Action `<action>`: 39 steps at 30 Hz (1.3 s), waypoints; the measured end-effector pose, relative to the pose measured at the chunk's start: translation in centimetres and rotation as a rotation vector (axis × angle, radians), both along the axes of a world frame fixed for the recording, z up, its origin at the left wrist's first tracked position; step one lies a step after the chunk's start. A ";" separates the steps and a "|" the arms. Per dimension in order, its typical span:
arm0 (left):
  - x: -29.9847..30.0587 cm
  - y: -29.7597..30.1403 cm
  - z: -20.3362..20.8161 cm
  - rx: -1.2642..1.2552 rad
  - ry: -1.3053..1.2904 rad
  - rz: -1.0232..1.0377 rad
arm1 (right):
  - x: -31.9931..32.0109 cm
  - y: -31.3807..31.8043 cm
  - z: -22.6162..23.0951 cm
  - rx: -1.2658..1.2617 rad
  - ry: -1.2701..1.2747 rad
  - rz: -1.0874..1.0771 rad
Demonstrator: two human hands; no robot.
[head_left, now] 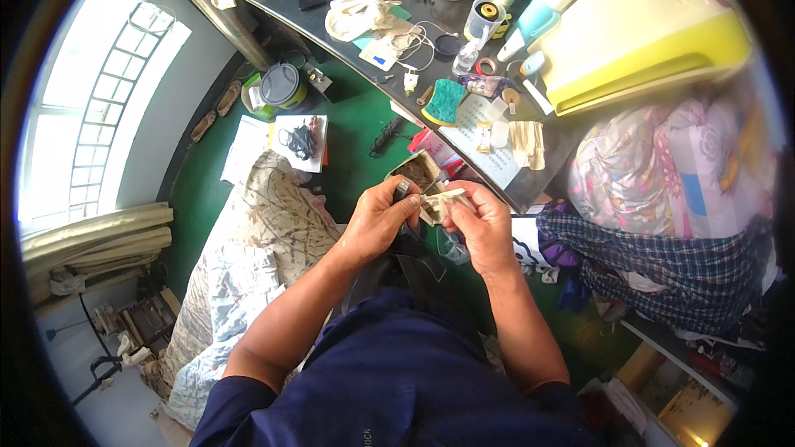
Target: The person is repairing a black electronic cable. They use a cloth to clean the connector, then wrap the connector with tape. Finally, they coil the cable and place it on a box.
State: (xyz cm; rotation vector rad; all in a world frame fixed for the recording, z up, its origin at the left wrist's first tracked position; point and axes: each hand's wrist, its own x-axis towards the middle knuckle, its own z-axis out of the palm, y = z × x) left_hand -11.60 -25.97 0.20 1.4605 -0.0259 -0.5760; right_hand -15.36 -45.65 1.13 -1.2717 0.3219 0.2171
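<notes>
My left hand point(381, 219) is closed, with a small dark-grey object point(402, 190) showing between thumb and forefinger; its kind is not clear. My right hand point(482, 223) pinches a cream-coloured folded piece point(445, 199), cloth or paper, I cannot tell which. The left fingertips come close to the edge of that piece; whether they grip it is hidden. Just beyond both hands is an open box point(412, 167) with brownish contents, partly covered by the fingers.
On the dark table point(373, 66) ahead lie a green scouring sponge point(445, 103), a cream cloth piece point(527, 145), a white charger point(411, 81) and a yellow-and-cream bin point(646, 33). Patterned bedding point(273, 207) is at left, a checked cloth point(679, 273) at right, a lidded bucket point(281, 85) on the green floor.
</notes>
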 end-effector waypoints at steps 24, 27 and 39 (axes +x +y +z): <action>0.2 -0.2 0.3 0.042 -0.036 -0.067 | -0.6 0.2 -2.5 0.054 0.029 -0.014; 0.2 -0.2 0.0 0.038 -0.038 -0.062 | -0.8 0.3 -1.9 0.042 0.025 0.024; -0.1 -0.3 0.7 0.012 0.007 -0.075 | -1.1 1.6 -1.9 0.039 0.065 0.010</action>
